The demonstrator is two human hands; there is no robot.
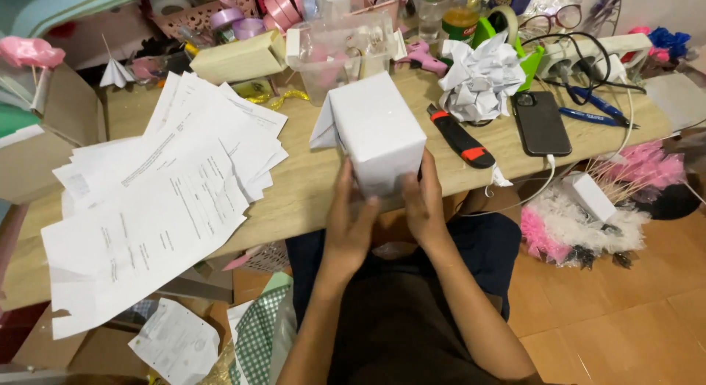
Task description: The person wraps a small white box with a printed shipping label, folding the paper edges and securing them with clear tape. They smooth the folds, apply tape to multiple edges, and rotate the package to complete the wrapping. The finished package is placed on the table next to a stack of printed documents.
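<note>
A box wrapped in white paper (376, 127) stands on end at the near edge of the wooden table (309, 186). Both hands grip its lower end. My left hand (351, 219) holds the near left side, fingers pressed up against the paper. On the near right corner rests my right hand (424, 197). A loose triangular paper flap sticks out from the box's left side.
A pile of printed sheets (162, 201) overhangs the table's left part. A black and orange utility knife (460, 138), crumpled white paper (482, 80), a dark phone (540, 122), two blue pens (597, 110), tape rolls (276, 6) and a clear container (346, 50) lie behind the box.
</note>
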